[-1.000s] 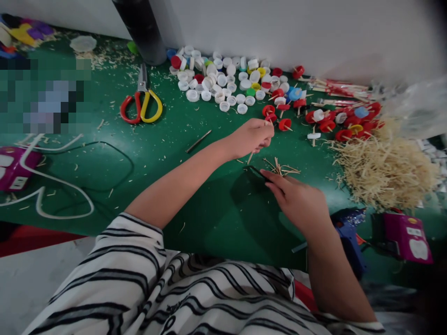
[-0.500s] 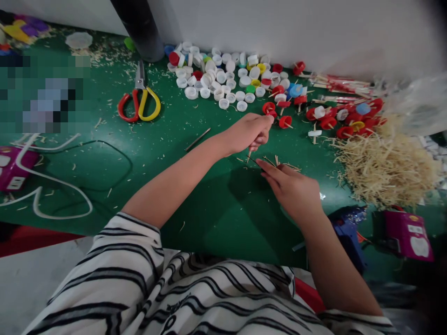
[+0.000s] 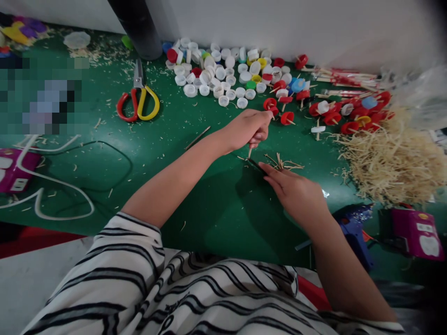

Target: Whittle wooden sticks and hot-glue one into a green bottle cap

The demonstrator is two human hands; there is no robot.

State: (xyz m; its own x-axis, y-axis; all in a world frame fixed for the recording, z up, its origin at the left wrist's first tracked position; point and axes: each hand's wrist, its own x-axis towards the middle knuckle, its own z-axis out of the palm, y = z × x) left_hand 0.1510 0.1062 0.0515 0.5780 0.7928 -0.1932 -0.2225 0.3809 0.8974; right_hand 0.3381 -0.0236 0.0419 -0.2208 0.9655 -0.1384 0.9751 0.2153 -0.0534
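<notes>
Head view: a big green table (image 3: 216, 218) fills most of the picture, with a white wall (image 3: 279, 23) behind it. On the right lies a large heap of pale wood shavings (image 3: 394, 158). Along the back edge sits a wide bunch of bottle caps (image 3: 223, 74), mostly white, with some red, yellow and green ones mixed in. To the right of them are red caps on little sticks (image 3: 349, 116). A white cord (image 3: 52, 186) loops over the left part of the table, by a purple box (image 3: 14, 167). Another purple box (image 3: 415, 232) sits at the far right, next to a blue glue gun (image 3: 352, 232). Scissors (image 3: 138, 100) with one red handle and one yellow handle lie left of the caps.

The left hand (image 3: 249, 128) is closed in a loose fist around a thin wooden stick (image 3: 249, 152) (only its lower end pokes out). The stick stands almost straight up, and its tip is on or just above the table. The right hand (image 3: 296, 193) has its fingers curled around a dark blade (image 3: 257, 166), which lies low and points toward the bottom of the stick. The blade tip is right beside the stick's end; I cannot tell if they touch. A few small wood slivers (image 3: 284, 164) lie on the table just behind the right hand's fingers.
</notes>
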